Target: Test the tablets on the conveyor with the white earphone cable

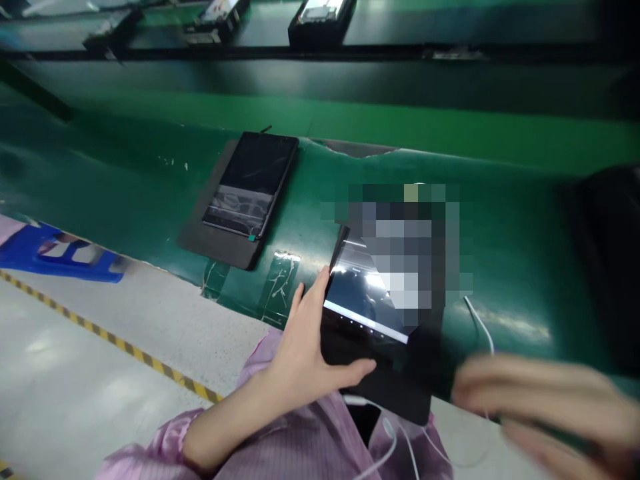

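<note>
My left hand (313,353) holds a tablet (367,290) by its lower left side, the thumb lying across the dark lower border and the fingers along the left edge. The tablet is lit, with a pale bar low on its glossy screen, and it rests on a dark cover (400,393) at the bench's near edge. Pixelation hides its upper right part. Lower right, my right hand (545,407) is smeared by motion, apart from the tablet and close to a white cable (480,323). Whether its fingers hold anything does not show.
A second tablet (253,177) lies on a dark cover at the left on the green bench (150,180). Other devices (320,20) sit on the far line. A black object (607,267) stands at right. White earphone-like cables (393,440) hang at my lap. A blue stool (75,257) stands left.
</note>
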A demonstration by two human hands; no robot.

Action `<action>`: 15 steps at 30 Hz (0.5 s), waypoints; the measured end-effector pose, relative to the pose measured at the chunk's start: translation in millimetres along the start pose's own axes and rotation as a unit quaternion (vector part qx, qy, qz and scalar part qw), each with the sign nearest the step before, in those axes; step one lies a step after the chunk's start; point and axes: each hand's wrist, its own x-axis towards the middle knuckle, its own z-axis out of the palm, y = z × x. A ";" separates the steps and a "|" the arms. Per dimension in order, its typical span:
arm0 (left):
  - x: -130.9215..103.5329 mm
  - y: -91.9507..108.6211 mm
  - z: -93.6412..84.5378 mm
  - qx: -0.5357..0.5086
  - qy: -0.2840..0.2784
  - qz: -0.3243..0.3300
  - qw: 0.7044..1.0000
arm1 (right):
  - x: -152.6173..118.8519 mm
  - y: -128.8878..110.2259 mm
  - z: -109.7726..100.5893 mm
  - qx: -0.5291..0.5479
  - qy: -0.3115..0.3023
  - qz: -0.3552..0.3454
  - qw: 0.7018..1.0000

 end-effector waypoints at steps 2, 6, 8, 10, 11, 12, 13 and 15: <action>-8.9 -1.6 -2.4 0.013 -0.023 -0.006 1.000 | 34.0 18.9 -25.2 -0.038 0.149 0.125 0.980; -21.8 -9.2 -0.4 0.053 -0.044 0.045 0.997 | 117.5 52.6 -47.6 -0.081 0.226 0.286 0.928; -23.8 -13.8 2.5 0.073 -0.041 0.067 0.994 | 146.3 64.7 -48.3 -0.076 0.198 0.290 0.933; -24.0 -17.6 5.3 0.084 -0.035 0.074 0.993 | 161.5 74.1 -45.8 -0.044 0.174 0.278 0.944; -24.0 -19.3 6.6 0.087 -0.032 0.076 0.993 | 164.9 78.1 -44.0 -0.026 0.169 0.272 0.947; -24.2 -20.8 7.8 0.090 -0.027 0.080 0.992 | 166.1 81.4 -42.1 -0.009 0.168 0.267 0.949; -24.6 -22.2 9.3 0.092 -0.020 0.086 0.992 | 165.8 83.9 -40.3 0.004 0.170 0.261 0.950; -26.2 -25.2 12.9 0.096 0.005 0.098 0.991 | 162.2 85.9 -37.4 0.017 0.176 0.255 0.951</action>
